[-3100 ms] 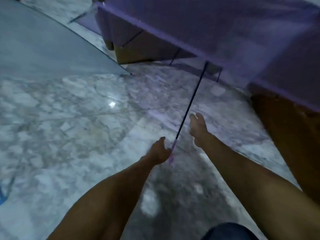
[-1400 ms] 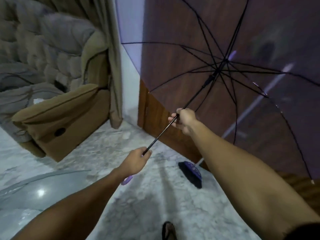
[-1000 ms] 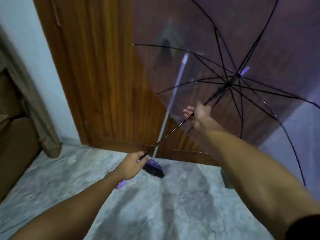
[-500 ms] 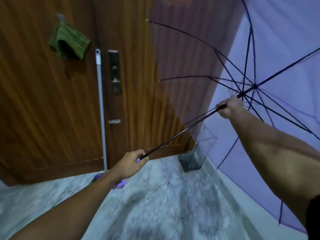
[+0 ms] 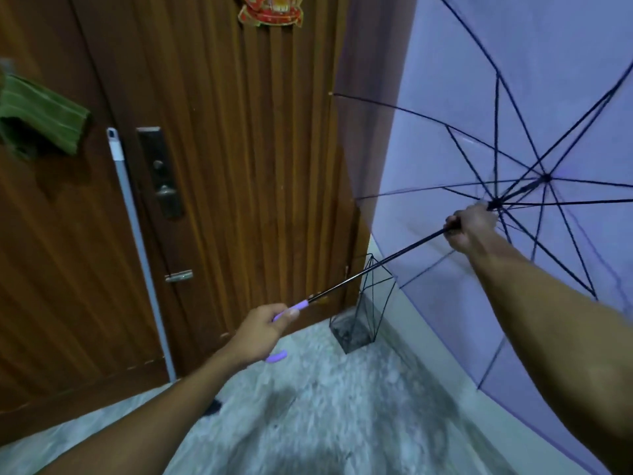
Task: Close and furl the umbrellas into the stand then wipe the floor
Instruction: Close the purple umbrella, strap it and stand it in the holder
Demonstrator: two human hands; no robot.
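Note:
An open translucent purple umbrella (image 5: 479, 97) with black ribs fills the right side, its canopy turned away from me. My left hand (image 5: 260, 330) is shut on its curved purple handle (image 5: 298, 306). My right hand (image 5: 471, 226) grips the black shaft (image 5: 376, 265) high up, just below the runner where the ribs meet. A black wire umbrella stand (image 5: 363, 323) sits on the floor in the corner by the door, behind the shaft. The marble floor (image 5: 325, 423) spreads below.
A wooden door (image 5: 239, 166) with a metal lock plate (image 5: 161, 173) faces me. A mop handle (image 5: 137, 234) leans against it. A green cloth (image 5: 41, 121) hangs at the upper left. A pale wall stands behind the canopy on the right.
I lifted the umbrella off the floor and turned right toward the door. My right hand has slid up the shaft toward the runner. The stand has come into view.

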